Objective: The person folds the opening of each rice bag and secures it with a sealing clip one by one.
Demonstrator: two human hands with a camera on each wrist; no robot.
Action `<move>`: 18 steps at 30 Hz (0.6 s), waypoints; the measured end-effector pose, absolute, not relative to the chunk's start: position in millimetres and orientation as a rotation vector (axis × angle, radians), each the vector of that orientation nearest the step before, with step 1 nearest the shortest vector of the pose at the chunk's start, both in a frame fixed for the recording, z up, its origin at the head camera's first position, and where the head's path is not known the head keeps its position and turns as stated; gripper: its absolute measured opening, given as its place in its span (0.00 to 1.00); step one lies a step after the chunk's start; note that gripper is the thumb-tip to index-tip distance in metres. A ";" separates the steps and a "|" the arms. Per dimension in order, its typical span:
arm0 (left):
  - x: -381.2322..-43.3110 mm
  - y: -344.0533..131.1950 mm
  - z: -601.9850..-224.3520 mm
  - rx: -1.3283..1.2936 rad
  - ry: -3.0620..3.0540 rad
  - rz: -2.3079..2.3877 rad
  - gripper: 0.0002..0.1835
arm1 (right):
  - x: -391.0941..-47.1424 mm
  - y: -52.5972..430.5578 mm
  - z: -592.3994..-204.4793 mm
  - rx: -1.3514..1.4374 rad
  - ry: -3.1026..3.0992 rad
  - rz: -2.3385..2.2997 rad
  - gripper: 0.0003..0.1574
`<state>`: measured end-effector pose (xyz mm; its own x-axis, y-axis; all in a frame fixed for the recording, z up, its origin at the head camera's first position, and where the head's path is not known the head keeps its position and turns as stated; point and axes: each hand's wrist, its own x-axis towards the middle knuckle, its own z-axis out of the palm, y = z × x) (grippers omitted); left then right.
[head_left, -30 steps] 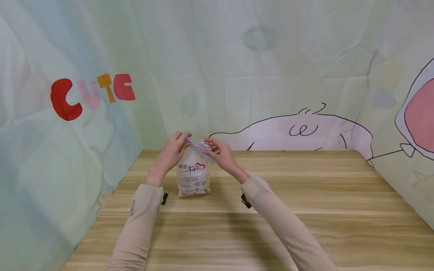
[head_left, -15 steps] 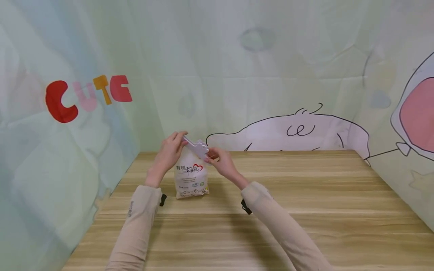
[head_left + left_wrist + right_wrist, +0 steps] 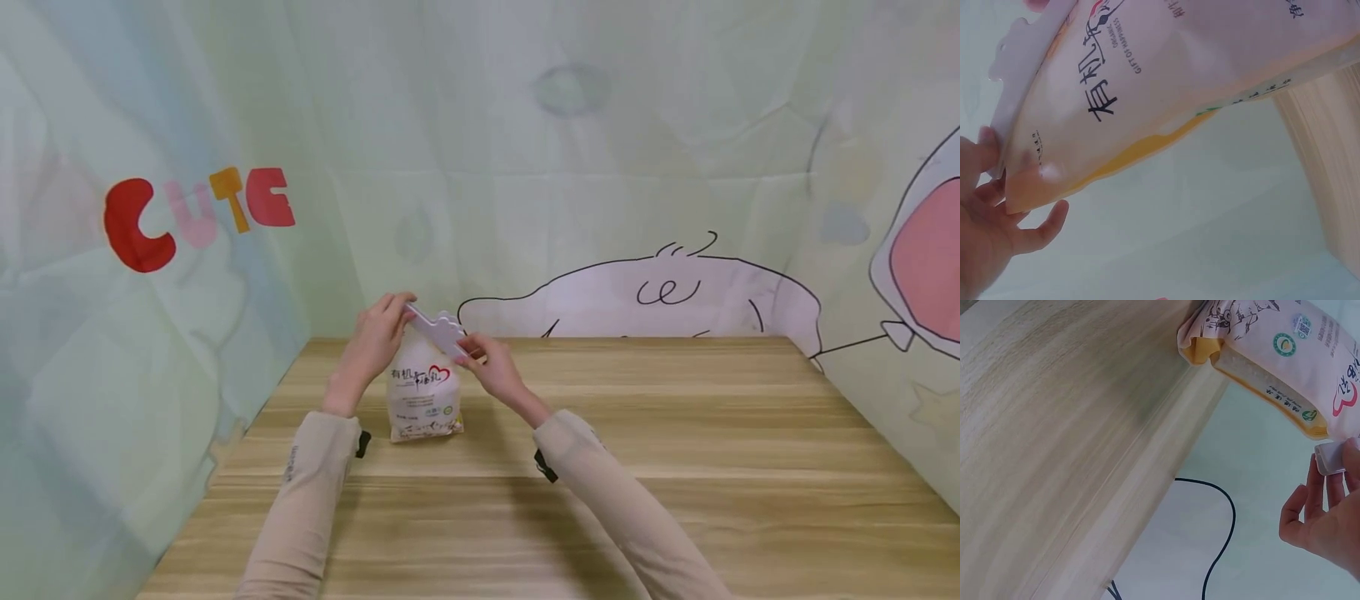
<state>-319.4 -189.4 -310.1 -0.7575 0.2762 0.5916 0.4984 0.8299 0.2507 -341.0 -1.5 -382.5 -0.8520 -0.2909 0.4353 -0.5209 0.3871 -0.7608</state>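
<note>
A pale food bag (image 3: 423, 396) with dark printed characters and a red heart stands upright on the wooden table. Across its top edge lies a white bag clip (image 3: 442, 329) with a scalloped back, slanting down to the right. My left hand (image 3: 380, 333) holds the clip's upper left end at the bag's corner. In the left wrist view, that hand (image 3: 988, 219) has thumb and fingers around the corner, with the clip (image 3: 1019, 72) running along the edge. My right hand (image 3: 491, 367) pinches the clip's lower right end, also in the right wrist view, by the hand (image 3: 1332, 528).
The wood-grain table (image 3: 675, 467) stretches out to the right and towards me. Printed fabric walls (image 3: 570, 167) enclose it at the back and sides, with colourful letters on the left. A black band (image 3: 545, 465) shows at my right wrist.
My right hand has slid down along the clip to its lower right end, so more of the scalloped back shows. My left hand has kept its hold at the upper end.
</note>
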 end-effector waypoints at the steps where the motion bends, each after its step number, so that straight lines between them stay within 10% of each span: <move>1: -319.3 -188.9 -310.0 -0.563 -2.459 -0.536 0.14 | -341.0 -1.7 -382.6 0.718 -2.414 1.456 0.13; 18: -320.6 -179.3 -313.9 -0.424 -2.326 -0.314 0.06 | -341.1 -9.6 -385.3 0.669 -2.370 1.379 0.07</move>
<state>-320.6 -179.3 -313.9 -0.6723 0.2093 0.7101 0.3900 0.9154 0.0995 -341.1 -9.6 -385.3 -0.8400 -0.2348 0.4892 -0.5413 0.4254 -0.7253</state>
